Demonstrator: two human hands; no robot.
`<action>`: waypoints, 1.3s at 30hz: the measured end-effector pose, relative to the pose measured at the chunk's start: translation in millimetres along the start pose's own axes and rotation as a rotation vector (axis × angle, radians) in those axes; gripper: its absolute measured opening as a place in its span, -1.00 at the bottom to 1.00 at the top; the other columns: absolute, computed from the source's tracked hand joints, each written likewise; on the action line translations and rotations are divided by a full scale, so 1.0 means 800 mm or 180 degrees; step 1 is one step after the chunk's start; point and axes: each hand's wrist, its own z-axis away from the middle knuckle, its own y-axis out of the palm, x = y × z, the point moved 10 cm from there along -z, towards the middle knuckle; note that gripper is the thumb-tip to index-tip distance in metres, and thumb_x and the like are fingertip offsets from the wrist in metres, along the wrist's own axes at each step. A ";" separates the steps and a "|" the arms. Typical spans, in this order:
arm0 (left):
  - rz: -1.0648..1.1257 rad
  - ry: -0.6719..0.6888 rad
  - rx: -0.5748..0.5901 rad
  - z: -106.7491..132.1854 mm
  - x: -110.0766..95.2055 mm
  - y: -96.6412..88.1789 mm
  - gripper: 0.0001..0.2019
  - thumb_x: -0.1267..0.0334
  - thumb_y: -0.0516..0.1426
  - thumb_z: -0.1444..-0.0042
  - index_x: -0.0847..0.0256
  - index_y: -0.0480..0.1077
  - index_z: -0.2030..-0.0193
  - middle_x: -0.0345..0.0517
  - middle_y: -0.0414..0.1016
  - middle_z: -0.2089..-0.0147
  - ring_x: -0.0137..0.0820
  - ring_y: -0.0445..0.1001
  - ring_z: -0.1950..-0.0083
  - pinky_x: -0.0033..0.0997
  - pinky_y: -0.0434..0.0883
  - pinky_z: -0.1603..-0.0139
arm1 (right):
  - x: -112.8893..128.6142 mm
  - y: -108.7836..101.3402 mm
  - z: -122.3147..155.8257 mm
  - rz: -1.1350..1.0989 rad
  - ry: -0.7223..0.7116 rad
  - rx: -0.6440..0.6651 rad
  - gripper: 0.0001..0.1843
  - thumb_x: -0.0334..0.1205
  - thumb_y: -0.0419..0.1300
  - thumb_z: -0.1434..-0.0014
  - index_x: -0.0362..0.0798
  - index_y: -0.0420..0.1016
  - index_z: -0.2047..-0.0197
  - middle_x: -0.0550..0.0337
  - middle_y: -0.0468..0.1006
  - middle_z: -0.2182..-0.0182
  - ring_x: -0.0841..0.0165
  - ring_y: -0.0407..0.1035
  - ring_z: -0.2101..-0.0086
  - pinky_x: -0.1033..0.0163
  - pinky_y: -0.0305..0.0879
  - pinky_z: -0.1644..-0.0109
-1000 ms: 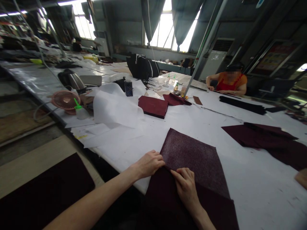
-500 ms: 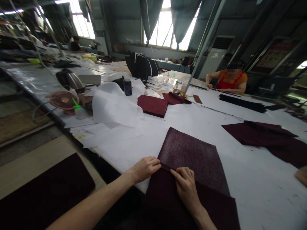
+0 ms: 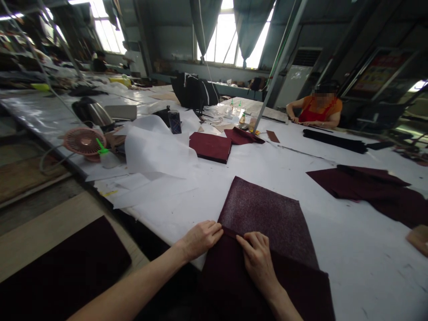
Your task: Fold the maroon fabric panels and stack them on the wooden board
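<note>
Left to right, places taken from the two-handed grip. Far left of the grip and toward the wearer: a dark cloth piece (image 3: 70,263) on a pale board (image 3: 50,232), below table level. Left of the grip and beyond it: a pink fan (image 3: 85,141), a steel kettle (image 3: 98,112) behind it, and a squeeze bottle with green nozzle (image 3: 109,157) just beside the fan. Nearer the grip, beyond and left: a curled translucent white sheet (image 3: 152,149).

Grip: left hand (image 3: 202,238) has its fingertips together, clamped on a narrow fold at the left edge of the maroon fabric panel (image 3: 267,218). Right hand (image 3: 259,256) lies just right of it, a digit against the same fold; pinching or only pressing, cannot tell. The panel lies under and between both hands, at the near edge of the white worktable (image 3: 267,171), speckled face beyond the fold, plain darker cloth on the wearer's side.

Straight beyond the grip: a stack of burgundy pieces (image 3: 210,149). Right of the grip and well beyond: a co-worker in a red apron (image 3: 316,111), a black fabric bundle (image 3: 334,141) in front. Right of the grip, nearer: a loose maroon cloth (image 3: 368,189). Far right: part of another person's hand (image 3: 419,238) at the frame edge.
</note>
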 end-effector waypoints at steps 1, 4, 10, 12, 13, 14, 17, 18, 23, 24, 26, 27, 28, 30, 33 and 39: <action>-0.0059 0.0002 0.0031 0.000 0.000 0.001 -0.83 0.45 -0.03 -0.26 0.27 0.34 0.10 -0.04 0.40 0.20 -0.33 0.40 0.17 -0.32 0.40 0.17 | 0.001 0.000 0.000 0.0006 0.0003 0.0005 -0.66 -0.44 -0.03 -0.28 0.01 0.46 0.02 0.09 0.39 0.30 0.25 0.25 0.23 0.05 0.16 0.08; -0.0299 -0.0017 0.0136 0.004 0.004 -0.002 -0.82 0.48 -0.01 -0.23 0.32 0.37 0.11 -0.01 0.42 0.17 -0.30 0.39 0.17 -0.28 0.40 0.13 | 0.002 -0.001 -0.001 0.0015 0.0027 0.0013 -0.65 -0.45 -0.04 -0.27 0.01 0.47 0.02 0.09 0.39 0.29 0.25 0.25 0.23 0.05 0.16 0.08; -0.0598 -0.0528 -0.0366 0.006 -0.002 -0.050 -0.69 0.49 -0.02 -0.21 0.37 0.34 -0.07 0.08 0.39 -0.08 -0.21 0.33 -0.07 -0.12 0.25 -0.19 | -0.001 0.002 0.002 -0.0025 0.0071 -0.0028 -0.67 -0.45 -0.02 -0.27 -0.03 0.48 0.03 0.08 0.39 0.29 0.25 0.23 0.22 0.06 0.15 0.08; -0.0543 -0.0572 -0.0300 -0.001 -0.019 -0.047 -0.63 0.47 -0.01 -0.21 0.38 0.28 -0.16 0.08 0.37 -0.12 -0.21 0.32 -0.10 -0.16 0.25 -0.20 | -0.003 0.004 0.003 -0.0023 0.0087 -0.0020 -0.68 -0.44 -0.01 -0.27 -0.04 0.48 0.02 0.07 0.40 0.28 0.24 0.23 0.22 0.05 0.14 0.08; -0.0521 -0.0588 -0.0164 -0.005 -0.027 -0.038 -0.62 0.47 0.00 -0.20 0.40 0.28 -0.17 0.09 0.37 -0.13 -0.21 0.33 -0.10 -0.19 0.28 -0.19 | -0.004 0.005 0.004 -0.0022 0.0092 -0.0008 -0.68 -0.44 0.00 -0.27 -0.04 0.48 0.01 0.07 0.40 0.28 0.24 0.23 0.21 0.05 0.14 0.08; -0.0517 -0.0611 0.0021 -0.009 -0.033 -0.026 -0.62 0.47 0.01 -0.19 0.43 0.28 -0.16 0.11 0.37 -0.12 -0.21 0.35 -0.09 -0.21 0.31 -0.16 | -0.004 0.005 0.004 -0.0024 0.0097 0.0006 -0.68 -0.44 0.01 -0.27 -0.04 0.47 0.00 0.07 0.40 0.28 0.24 0.22 0.21 0.05 0.14 0.08; -0.0567 -0.0738 0.0559 -0.014 -0.041 0.012 -0.61 0.52 0.00 -0.16 0.50 0.30 -0.14 0.16 0.43 -0.05 -0.20 0.40 -0.04 -0.25 0.38 -0.08 | -0.007 0.004 0.003 -0.0055 0.0122 0.0043 -0.68 -0.43 0.02 -0.27 -0.02 0.47 -0.01 0.07 0.40 0.27 0.24 0.22 0.22 0.06 0.14 0.09; -0.0580 -0.0779 0.0683 -0.013 -0.041 0.020 -0.60 0.53 0.00 -0.15 0.50 0.29 -0.15 0.16 0.43 -0.04 -0.20 0.41 -0.04 -0.25 0.39 -0.07 | -0.008 0.002 0.003 -0.0071 0.0122 0.0064 -0.67 -0.43 0.02 -0.27 -0.02 0.47 -0.01 0.07 0.40 0.27 0.24 0.22 0.22 0.07 0.14 0.09; -0.0631 -0.0872 0.0836 -0.014 -0.042 0.024 -0.49 0.56 -0.02 -0.14 0.41 0.16 -0.27 0.16 0.42 -0.04 -0.20 0.42 -0.04 -0.22 0.42 -0.02 | -0.018 -0.008 0.008 -0.0140 0.0047 0.0154 -0.66 -0.42 0.00 -0.29 0.00 0.45 -0.04 0.07 0.40 0.26 0.25 0.22 0.21 0.08 0.16 0.10; -0.0653 -0.0871 0.0844 -0.015 -0.043 0.024 -0.47 0.56 -0.02 -0.14 0.40 0.14 -0.28 0.18 0.42 -0.05 -0.19 0.42 -0.04 -0.20 0.42 -0.02 | -0.021 -0.010 0.010 -0.0147 0.0034 0.0161 -0.66 -0.42 0.00 -0.29 0.00 0.45 -0.05 0.07 0.40 0.26 0.25 0.22 0.21 0.08 0.16 0.10; -0.0698 -0.0874 0.0875 -0.016 -0.045 0.025 -0.48 0.57 -0.02 -0.13 0.40 0.17 -0.27 0.20 0.41 -0.04 -0.18 0.42 -0.03 -0.17 0.40 -0.04 | -0.027 -0.013 0.016 -0.0151 -0.0001 0.0172 -0.66 -0.42 0.00 -0.29 0.00 0.45 -0.05 0.06 0.40 0.25 0.26 0.22 0.21 0.08 0.16 0.10; -0.0711 -0.0866 0.0878 -0.017 -0.046 0.027 -0.49 0.58 -0.03 -0.12 0.41 0.19 -0.25 0.20 0.41 -0.05 -0.18 0.41 -0.04 -0.15 0.39 -0.06 | -0.030 -0.015 0.019 -0.0146 -0.0016 0.0177 -0.66 -0.42 0.00 -0.29 -0.01 0.45 -0.05 0.06 0.40 0.24 0.26 0.22 0.20 0.08 0.16 0.10; -0.0714 -0.0837 0.0864 -0.017 -0.048 0.029 -0.49 0.58 -0.03 -0.11 0.42 0.20 -0.24 0.20 0.41 -0.06 -0.17 0.40 -0.06 -0.14 0.37 -0.09 | -0.033 -0.016 0.021 -0.0141 -0.0030 0.0181 -0.67 -0.42 0.00 -0.29 -0.02 0.45 -0.04 0.06 0.40 0.24 0.26 0.22 0.20 0.08 0.16 0.10; -0.0709 -0.0740 0.0794 -0.019 -0.053 0.032 -0.49 0.60 -0.04 -0.10 0.44 0.22 -0.23 0.19 0.37 -0.11 -0.18 0.35 -0.12 -0.15 0.32 -0.15 | -0.038 -0.019 0.026 -0.0135 -0.0048 0.0186 -0.67 -0.43 -0.01 -0.29 -0.04 0.45 -0.04 0.05 0.40 0.24 0.27 0.22 0.20 0.08 0.16 0.09; -0.0735 -0.0668 0.0730 -0.022 -0.059 0.033 -0.48 0.62 -0.04 -0.07 0.48 0.22 -0.22 0.20 0.36 -0.11 -0.19 0.34 -0.12 -0.20 0.33 -0.14 | -0.044 -0.026 0.033 -0.0134 -0.0052 0.0179 -0.66 -0.43 -0.02 -0.30 -0.04 0.44 -0.06 0.06 0.40 0.25 0.27 0.21 0.21 0.07 0.16 0.09; -0.0807 -0.0704 0.0892 -0.030 -0.065 0.034 -0.42 0.58 -0.04 -0.10 0.31 0.14 -0.30 0.09 0.42 0.09 -0.23 0.41 0.10 -0.17 0.40 0.04 | -0.055 -0.037 0.045 -0.0062 -0.0025 0.0257 -0.66 -0.43 -0.02 -0.30 -0.03 0.43 -0.06 0.07 0.42 0.26 0.27 0.22 0.22 0.08 0.14 0.09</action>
